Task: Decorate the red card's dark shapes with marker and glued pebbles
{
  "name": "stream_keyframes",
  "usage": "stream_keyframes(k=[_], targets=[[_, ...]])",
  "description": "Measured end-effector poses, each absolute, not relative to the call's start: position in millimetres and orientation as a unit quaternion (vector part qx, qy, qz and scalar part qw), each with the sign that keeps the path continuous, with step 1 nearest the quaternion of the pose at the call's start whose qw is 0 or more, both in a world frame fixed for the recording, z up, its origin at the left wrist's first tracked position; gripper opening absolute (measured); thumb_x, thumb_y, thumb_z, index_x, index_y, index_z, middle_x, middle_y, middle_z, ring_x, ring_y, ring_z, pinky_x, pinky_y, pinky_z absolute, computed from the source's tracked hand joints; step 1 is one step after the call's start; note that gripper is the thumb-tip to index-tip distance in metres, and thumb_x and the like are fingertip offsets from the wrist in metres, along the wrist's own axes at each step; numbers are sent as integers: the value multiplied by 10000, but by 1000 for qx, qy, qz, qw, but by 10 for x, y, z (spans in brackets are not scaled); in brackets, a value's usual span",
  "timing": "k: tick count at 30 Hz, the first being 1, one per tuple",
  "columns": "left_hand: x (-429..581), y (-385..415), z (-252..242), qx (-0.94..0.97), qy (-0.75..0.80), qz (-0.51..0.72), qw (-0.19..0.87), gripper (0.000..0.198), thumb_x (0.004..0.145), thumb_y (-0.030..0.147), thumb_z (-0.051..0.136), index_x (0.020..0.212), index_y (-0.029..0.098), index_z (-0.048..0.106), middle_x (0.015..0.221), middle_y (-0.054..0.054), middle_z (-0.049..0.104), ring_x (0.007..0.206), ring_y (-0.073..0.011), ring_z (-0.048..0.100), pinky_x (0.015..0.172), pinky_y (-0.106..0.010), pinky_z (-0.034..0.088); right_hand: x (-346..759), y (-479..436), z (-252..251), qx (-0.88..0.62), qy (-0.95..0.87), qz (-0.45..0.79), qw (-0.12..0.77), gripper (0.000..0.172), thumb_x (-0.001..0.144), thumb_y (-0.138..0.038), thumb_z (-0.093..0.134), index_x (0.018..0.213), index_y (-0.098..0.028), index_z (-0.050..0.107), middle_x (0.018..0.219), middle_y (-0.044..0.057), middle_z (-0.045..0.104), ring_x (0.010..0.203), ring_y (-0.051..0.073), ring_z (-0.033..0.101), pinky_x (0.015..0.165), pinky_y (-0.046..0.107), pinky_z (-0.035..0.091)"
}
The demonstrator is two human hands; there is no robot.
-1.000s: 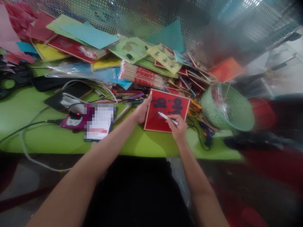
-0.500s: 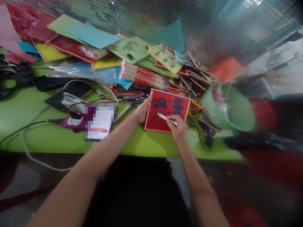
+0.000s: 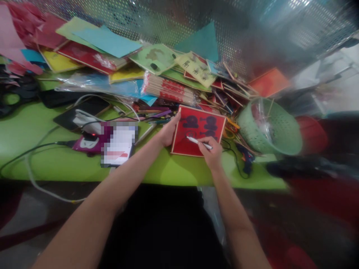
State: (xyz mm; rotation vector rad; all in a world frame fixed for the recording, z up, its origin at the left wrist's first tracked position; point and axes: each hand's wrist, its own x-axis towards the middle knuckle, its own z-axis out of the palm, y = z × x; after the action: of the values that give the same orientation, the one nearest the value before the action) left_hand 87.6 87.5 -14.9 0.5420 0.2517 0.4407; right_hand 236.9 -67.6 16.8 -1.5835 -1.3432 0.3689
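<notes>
A red board [image 3: 182, 146] with a pale wooden rim rests tilted on the green table, bearing several dark painted shapes. Along its left edge, my left hand [image 3: 168, 131] grips it with the thumb up near the top corner; the other fingers are partly hidden. Between the fingers of my right hand [image 3: 212, 151] is a white marker [image 3: 193, 139]. Its dark tip touches or hovers just over the board's lower left part, beside a faint round outline. Two dark shapes fill the top row, and another shows at the lower right, partly behind my right hand.
Behind the board lie a bundle of wooden sticks [image 3: 168, 89], coloured sheets and framed cards [image 3: 153, 59]. To the right stand a green basket [image 3: 283, 130] and a glue gun [image 3: 247, 158] with its cord. A phone [image 3: 119, 145] and purple power strip [image 3: 89, 144] are at left.
The marker tip has shifted slightly downward on the board, with my right hand moving a little along with it. My left hand and the board stay put.
</notes>
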Motion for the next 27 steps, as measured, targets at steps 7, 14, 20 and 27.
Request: stream_keyframes(k=[7, 14, 20, 27], targets=[[883, 884, -182, 265, 111, 225, 931, 699, 1066, 674, 345, 1504, 200, 614, 1318, -160, 772, 1290, -374, 704, 1208, -584, 458, 2397, -685, 155, -656, -548, 148, 497, 88, 865, -303, 702, 843, -242, 761, 710, -19, 720, 593, 139, 586, 558, 263, 447], [873, 893, -204, 260, 117, 221, 933, 732, 1060, 689, 358, 1530, 178, 588, 1316, -175, 769, 1274, -382, 714, 1198, -588, 477, 2420, -686, 148, -658, -540, 140, 506, 81, 846, -286, 701, 817, -238, 760, 703, -18, 716, 604, 142, 592, 566, 266, 452], [859, 896, -167, 228, 149, 214, 938, 725, 1067, 671, 377, 1534, 154, 579, 1309, -181, 770, 1255, -375, 727, 1165, -583, 513, 2457, -701, 125, -654, -494, 155, 552, 101, 839, -316, 713, 817, -227, 756, 673, -27, 678, 584, 129, 560, 557, 258, 435], [859, 902, -177, 203, 128, 215, 947, 734, 1062, 688, 376, 1550, 178, 576, 1315, -170, 770, 1245, -379, 732, 1143, -573, 535, 2451, -701, 125, -649, -508, 163, 543, 101, 850, -317, 710, 834, -231, 761, 696, -19, 697, 591, 132, 563, 558, 264, 439]])
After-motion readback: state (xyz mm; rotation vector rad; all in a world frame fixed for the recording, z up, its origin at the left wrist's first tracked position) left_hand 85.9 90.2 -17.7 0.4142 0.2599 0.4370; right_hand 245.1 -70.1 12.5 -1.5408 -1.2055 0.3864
